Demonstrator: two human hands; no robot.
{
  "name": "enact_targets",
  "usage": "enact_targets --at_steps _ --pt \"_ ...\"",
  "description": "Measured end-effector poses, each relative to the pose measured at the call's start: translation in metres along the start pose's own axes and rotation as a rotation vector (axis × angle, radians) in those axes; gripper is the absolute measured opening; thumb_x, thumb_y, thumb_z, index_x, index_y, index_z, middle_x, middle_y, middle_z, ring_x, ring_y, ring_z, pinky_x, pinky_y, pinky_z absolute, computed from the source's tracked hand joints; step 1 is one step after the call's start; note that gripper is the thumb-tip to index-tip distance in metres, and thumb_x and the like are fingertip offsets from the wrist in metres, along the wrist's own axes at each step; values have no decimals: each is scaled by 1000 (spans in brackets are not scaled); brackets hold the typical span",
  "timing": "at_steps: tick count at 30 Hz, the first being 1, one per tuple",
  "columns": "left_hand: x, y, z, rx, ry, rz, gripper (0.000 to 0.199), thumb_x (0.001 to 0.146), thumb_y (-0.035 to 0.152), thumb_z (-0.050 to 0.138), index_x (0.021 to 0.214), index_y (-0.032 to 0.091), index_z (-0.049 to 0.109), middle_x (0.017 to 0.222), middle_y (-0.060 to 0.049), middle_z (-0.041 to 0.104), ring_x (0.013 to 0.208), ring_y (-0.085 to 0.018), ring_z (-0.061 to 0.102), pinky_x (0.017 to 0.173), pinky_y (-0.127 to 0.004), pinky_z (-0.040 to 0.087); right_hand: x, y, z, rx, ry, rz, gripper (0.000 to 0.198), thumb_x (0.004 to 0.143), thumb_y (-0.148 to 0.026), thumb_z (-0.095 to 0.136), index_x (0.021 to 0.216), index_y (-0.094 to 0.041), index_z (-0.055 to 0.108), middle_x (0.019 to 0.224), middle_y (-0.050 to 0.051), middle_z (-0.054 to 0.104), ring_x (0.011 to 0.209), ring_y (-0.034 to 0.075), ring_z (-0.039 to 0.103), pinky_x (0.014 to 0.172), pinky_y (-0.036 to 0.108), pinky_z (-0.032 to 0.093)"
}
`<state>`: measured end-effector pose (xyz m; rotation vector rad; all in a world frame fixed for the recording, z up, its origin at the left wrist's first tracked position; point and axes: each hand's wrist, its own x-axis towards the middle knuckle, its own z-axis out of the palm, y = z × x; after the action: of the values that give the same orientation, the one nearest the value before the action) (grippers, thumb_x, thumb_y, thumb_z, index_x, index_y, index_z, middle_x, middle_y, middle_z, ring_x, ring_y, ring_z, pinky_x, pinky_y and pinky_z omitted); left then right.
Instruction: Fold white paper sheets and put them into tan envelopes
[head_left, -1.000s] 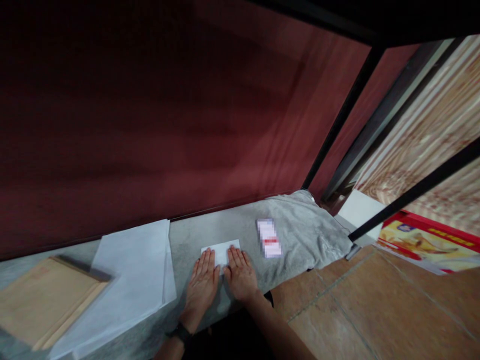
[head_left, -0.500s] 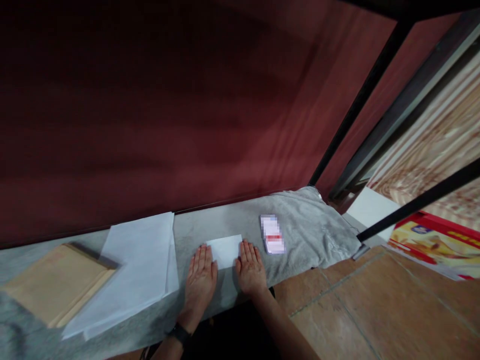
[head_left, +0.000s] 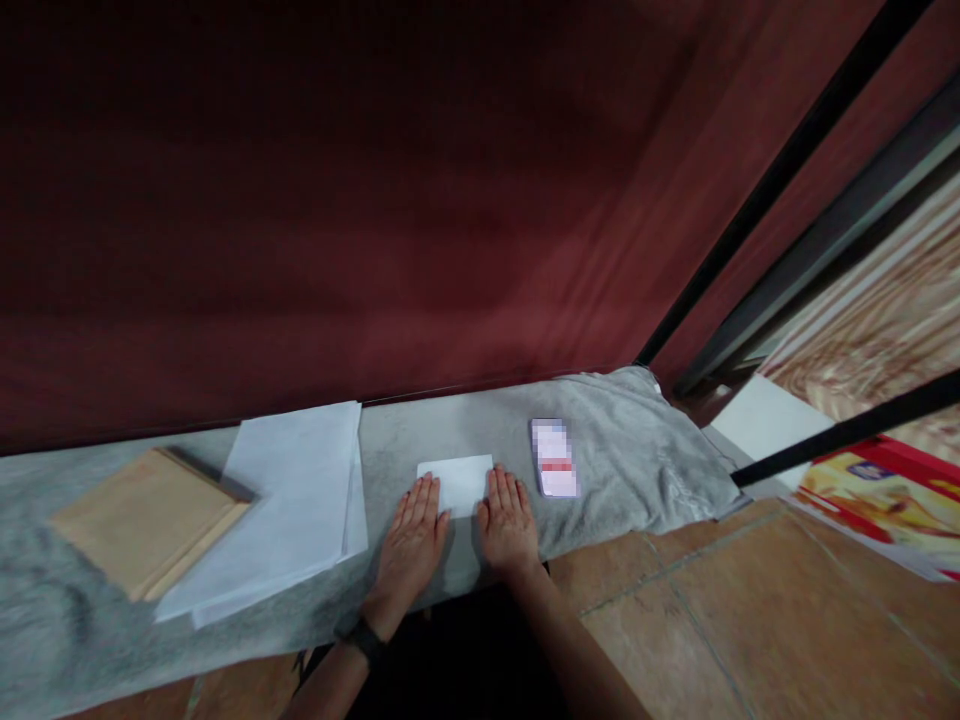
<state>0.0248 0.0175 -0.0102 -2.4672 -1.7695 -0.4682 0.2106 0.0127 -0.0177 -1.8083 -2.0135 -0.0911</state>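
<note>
A small white folded paper point(head_left: 459, 481) lies flat on the grey cloth point(head_left: 637, 470) that covers the counter point(head_left: 45, 640), near its front edge and about midway along it. The left hand point(head_left: 411, 540) rests palm down with fingers stretched out and flat, its fingertips touching the paper's lower left corner; a dark band sits on that wrist. The right hand point(head_left: 508, 524) lies the same way, fingers spread and flat, its fingertips at the paper's lower right edge, so the 2 hands flank the sheet and neither grips it. Just beside the right hand, to its right, lies a small card pack point(head_left: 555, 458) with a red stripe, its print blurred, clear of the paper. To the left of the left hand sits a stack of white sheets point(head_left: 289, 500), its corner hanging slightly over the counter's front edge. Overlapping that stack's far left side is a pile of brown envelopes point(head_left: 146, 515). A dark red wall point(head_left: 375, 200) rises directly behind the counter. Off the right end, a black bar point(head_left: 847, 430) crosses in front of a white board point(head_left: 765, 425) and a red and yellow box point(head_left: 885, 490) on the tiled floor point(head_left: 750, 620).
</note>
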Motion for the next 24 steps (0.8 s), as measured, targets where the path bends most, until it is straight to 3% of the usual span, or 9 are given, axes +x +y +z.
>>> enact_targets --at_steps 6,13,19,24 --pt "2 -1 -7 30 23 11 59 101 35 31 147 1 43 154 -23 44 146 -30 39 120 -51 33 0 2 4 22 23 0 56 102 -28 38 154 -8 38 155 15 45 144 27 41 118 45 31" --pt "21 6 -8 9 5 147 55 101 28 32 151 7 40 159 -16 39 150 -28 32 122 -50 30 7 -6 -5 72 22 27 53 101 -25 38 152 -8 40 154 16 46 145 27 40 119 47 31" --pt "34 12 8 -12 -46 227 59 96 15 29 155 9 34 158 -14 40 149 -24 33 123 -47 29 22 -14 -5 153 -109 -39 48 104 -29 37 149 -14 46 156 9 46 144 22 41 120 42 30" --pt "34 1 8 0 -42 209 59 100 26 33 156 9 30 159 -16 39 149 -24 34 124 -46 27 21 -4 -2 147 -89 -57 53 103 -34 42 152 -11 42 157 11 42 145 25 40 120 44 30"
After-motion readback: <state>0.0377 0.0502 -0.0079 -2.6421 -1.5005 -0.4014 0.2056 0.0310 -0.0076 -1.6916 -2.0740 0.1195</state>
